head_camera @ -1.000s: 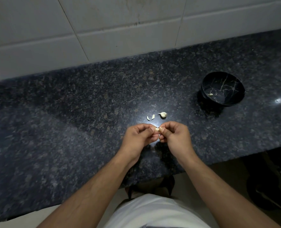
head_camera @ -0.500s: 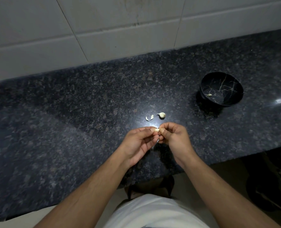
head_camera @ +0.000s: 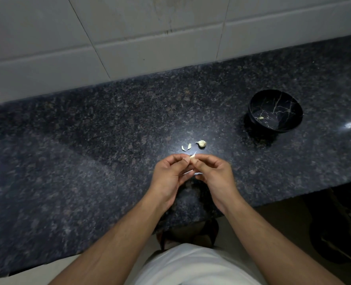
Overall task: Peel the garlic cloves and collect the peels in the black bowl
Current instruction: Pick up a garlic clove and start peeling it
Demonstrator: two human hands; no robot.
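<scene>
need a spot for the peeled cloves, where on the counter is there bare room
The counter is bare across its whole left half, from the tiled wall to the front edge. There is also bare room between the loose garlic pieces and the black bowl. It is crowded only just ahead of the left hand and right hand.

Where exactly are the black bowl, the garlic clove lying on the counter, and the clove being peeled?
black bowl [head_camera: 296, 109]: head view, on its right rim.
garlic clove on the counter [head_camera: 201, 143]: head view, on its plump middle.
clove being peeled [head_camera: 193, 155]: head view, on the pale tip between both hands.
</scene>
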